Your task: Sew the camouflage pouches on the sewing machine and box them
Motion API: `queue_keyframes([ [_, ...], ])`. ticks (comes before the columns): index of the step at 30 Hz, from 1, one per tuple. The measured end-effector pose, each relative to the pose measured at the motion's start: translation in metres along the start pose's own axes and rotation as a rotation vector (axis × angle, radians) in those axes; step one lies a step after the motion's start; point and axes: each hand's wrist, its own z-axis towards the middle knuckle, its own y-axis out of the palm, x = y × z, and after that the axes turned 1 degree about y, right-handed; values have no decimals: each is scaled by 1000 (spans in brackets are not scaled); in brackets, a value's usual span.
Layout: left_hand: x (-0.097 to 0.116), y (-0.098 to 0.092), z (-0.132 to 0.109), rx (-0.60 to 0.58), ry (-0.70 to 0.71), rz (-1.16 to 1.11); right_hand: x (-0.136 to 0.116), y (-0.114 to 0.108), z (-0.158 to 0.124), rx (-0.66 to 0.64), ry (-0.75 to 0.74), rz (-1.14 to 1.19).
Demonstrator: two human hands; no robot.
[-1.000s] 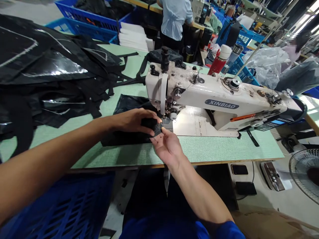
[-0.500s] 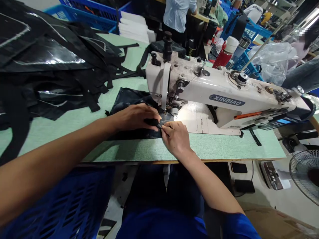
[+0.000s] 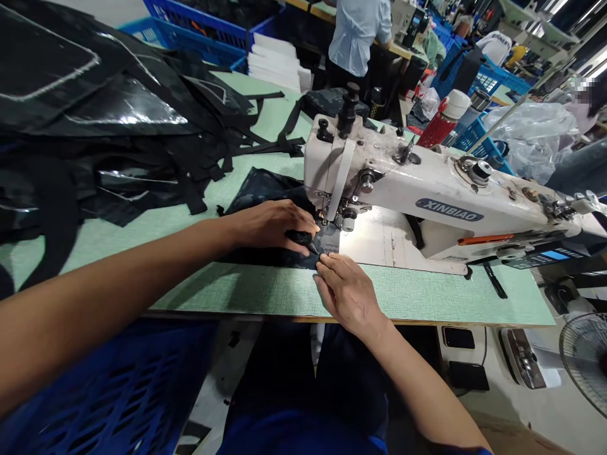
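Note:
A cream sewing machine stands on the pale green table. A piece of black fabric lies under its needle and runs back to the left. My left hand rests palm down on this fabric just left of the needle, fingers pressed together on a folded edge. My right hand lies palm down in front of the needle, its fingertips pressing the near edge of the same fabric.
A large heap of black fabric and straps covers the table's left. A blue crate sits below the table's front edge. A red bottle, blue bins and another person are behind. A fan stands at the lower right.
My right hand turned from palm up to palm down and now presses the fabric's near edge. My left hand stayed on the fabric by the needle. The view shifted slightly.

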Motion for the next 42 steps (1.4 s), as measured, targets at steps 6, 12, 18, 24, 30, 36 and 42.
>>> queue_keyframes([
  [6,-14,-7,14,56,109,-90,10,0,14,-31,26,-56],
  [12,-34,-7,20,81,-5,-3,20,-7,36,-69,26,-70],
  [18,-46,-9,30,64,-92,89,23,-14,54,-96,57,-90],
  [24,-44,-6,32,119,-125,100,28,-12,57,-69,65,-63],
  [30,-40,-2,32,188,-99,86,32,-8,58,-51,81,-63],
  [36,-22,-2,25,203,-177,151,35,-7,59,-40,99,-70],
  [42,-7,8,19,219,-284,201,38,-6,60,-34,109,-78],
])
